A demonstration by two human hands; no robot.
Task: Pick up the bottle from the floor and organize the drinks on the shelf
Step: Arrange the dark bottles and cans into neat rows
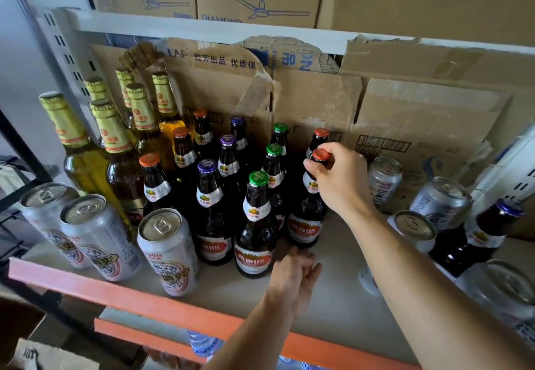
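Observation:
My right hand [340, 178] grips the neck of a dark orange-capped bottle [307, 219], which stands upright on the shelf [333, 306] at the right end of the bottle rows. My left hand [292, 278] hovers low over the shelf with its fingers apart, close to the base of a green-capped bottle [254, 225]; whether it touches the bottle I cannot tell. Rows of dark bottles with orange, purple and green caps fill the middle. Several tall gold-foil bottles [113, 149] stand at the back left.
Three white cans [168, 251] line the front left by the orange shelf edge [115, 291]. More cans [385, 178] and a purple-capped bottle [477, 233] sit at the right. Flattened cardboard [318, 100] lines the back. A water bottle [202, 343] shows below.

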